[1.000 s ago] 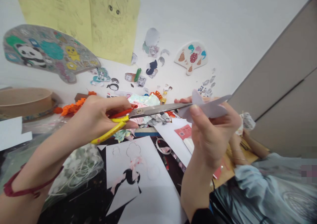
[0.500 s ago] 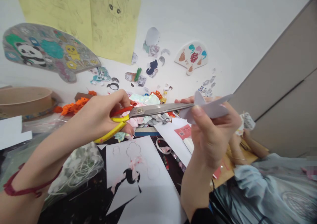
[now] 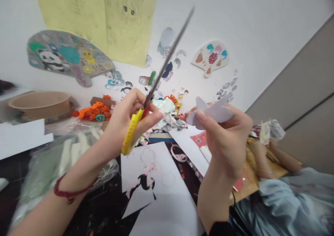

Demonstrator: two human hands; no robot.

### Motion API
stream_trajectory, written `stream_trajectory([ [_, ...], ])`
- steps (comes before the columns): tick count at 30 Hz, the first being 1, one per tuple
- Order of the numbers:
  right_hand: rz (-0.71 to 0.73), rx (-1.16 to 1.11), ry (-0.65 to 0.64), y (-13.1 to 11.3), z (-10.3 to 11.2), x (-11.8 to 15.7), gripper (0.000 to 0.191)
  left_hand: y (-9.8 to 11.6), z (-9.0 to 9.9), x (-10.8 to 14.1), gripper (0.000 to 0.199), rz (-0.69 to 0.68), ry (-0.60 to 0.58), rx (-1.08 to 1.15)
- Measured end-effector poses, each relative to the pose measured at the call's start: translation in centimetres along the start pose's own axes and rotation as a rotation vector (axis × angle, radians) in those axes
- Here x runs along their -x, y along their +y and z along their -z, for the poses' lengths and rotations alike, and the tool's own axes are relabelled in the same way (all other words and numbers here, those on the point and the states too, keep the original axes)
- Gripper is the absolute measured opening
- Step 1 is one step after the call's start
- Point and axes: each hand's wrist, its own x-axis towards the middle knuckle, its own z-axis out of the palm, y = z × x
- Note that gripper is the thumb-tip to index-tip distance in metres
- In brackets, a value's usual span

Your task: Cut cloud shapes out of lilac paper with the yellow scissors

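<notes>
My left hand (image 3: 135,119) grips a pair of scissors (image 3: 164,69) with yellow and red handles. Their long blades are together and point up and to the right, apart from any paper. In my right hand (image 3: 225,135) is a white paper cutout (image 3: 211,112) with rounded lobes, pinched between thumb and fingers. Below both hands, a white sheet (image 3: 163,163) with pencil outlines and a black and pink figure lies on the dark table (image 3: 101,201).
Paper scraps (image 3: 167,119) are heaped at the wall. A clear plastic bag (image 3: 44,173) and a round brown container (image 3: 39,102) stand left, near orange pieces (image 3: 95,110). At right, another person's arms (image 3: 263,159) rest on a wooden surface. Fans and drawings hang on the wall.
The scissors have come away from the paper cutout and swung from level to pointing up, and their blades have turned edge-on. My right hand still holds the cutout. The view has shifted slightly left.
</notes>
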Motion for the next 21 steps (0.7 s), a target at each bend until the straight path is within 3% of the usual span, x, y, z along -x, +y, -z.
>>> stream_trajectory([
  [5, -0.066, 0.107, -0.137, 0.3, -0.4, 0.0, 0.021, 2.0, -1.7, 1.4, 0.033, 0.003, 0.015, 0.113],
  [9, -0.075, 0.133, -0.187, 0.3, -0.8, 0.2, 0.023, 1.9, -2.0, 1.8, 0.040, -0.035, 0.043, 0.134],
  [15, -0.113, 0.136, -0.242, 0.6, -1.0, 0.4, 0.028, 1.8, -2.2, 1.3, 0.049, 0.068, 0.130, 0.186],
  [21, -0.117, 0.147, -0.246, 0.4, -1.1, 0.1, 0.026, 1.9, -2.0, 1.1, 0.041, 0.106, 0.142, 0.212],
])
